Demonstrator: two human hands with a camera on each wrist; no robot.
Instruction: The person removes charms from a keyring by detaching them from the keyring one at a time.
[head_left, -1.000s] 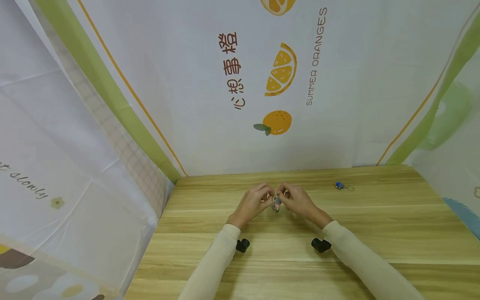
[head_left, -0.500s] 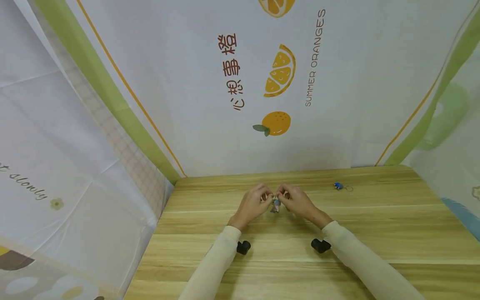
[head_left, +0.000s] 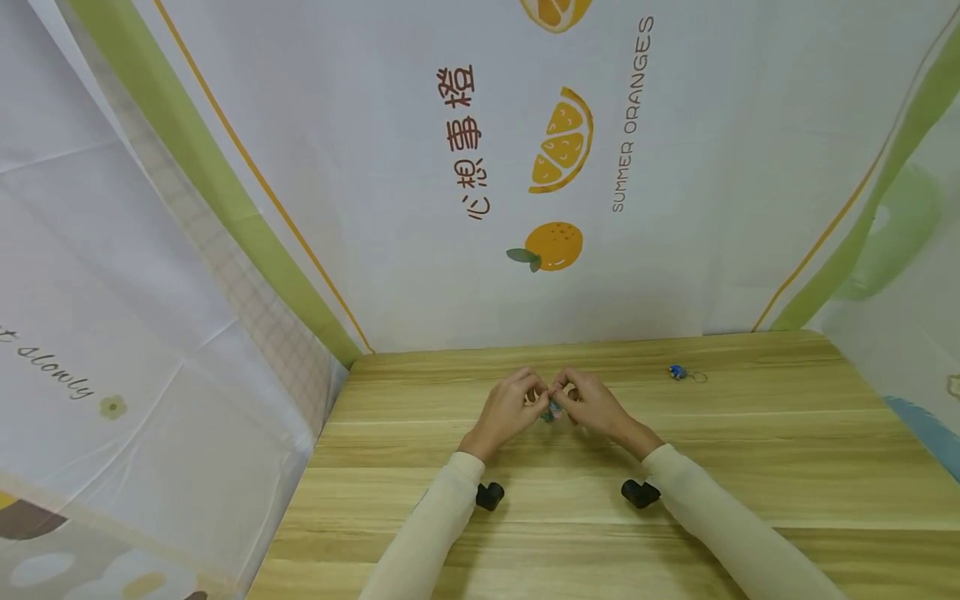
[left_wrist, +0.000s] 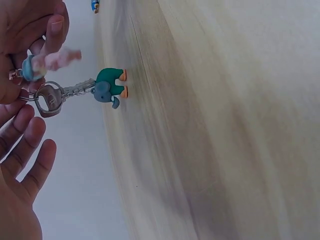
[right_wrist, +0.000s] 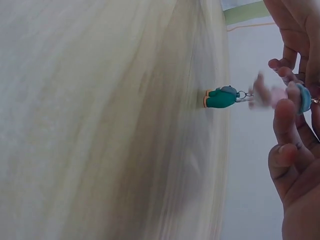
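Observation:
Near the table's back edge my two hands meet, fingertips close together. My left hand (left_wrist: pixel 27 155) pinches a metal key ring (left_wrist: pixel 50 99) at its top. A chain from that ring carries a small grey elephant figure in green (left_wrist: pixel 107 85) with orange feet, hanging just over or touching the table; I cannot tell which. My right hand (head_left: pixel 596 404) pinches the metal fitting above a small pink figure with a blue cap (left_wrist: pixel 47 62). This figure is blurred and dangles beside the ring. Fingers hide where the fitting and ring meet.
A blue keychain figure with a ring (head_left: pixel 678 372) lies on the wooden table (head_left: pixel 555 550) to the back right. Black camera mounts (head_left: pixel 490 496) show beside both wrists. A white curtain printed with oranges (head_left: pixel 555 246) hangs behind the table.
Both hands stay at nearly the same spot, with small finger movements. The hanging figures swing and turn between them, and now sit partly behind the fingers in the head view.

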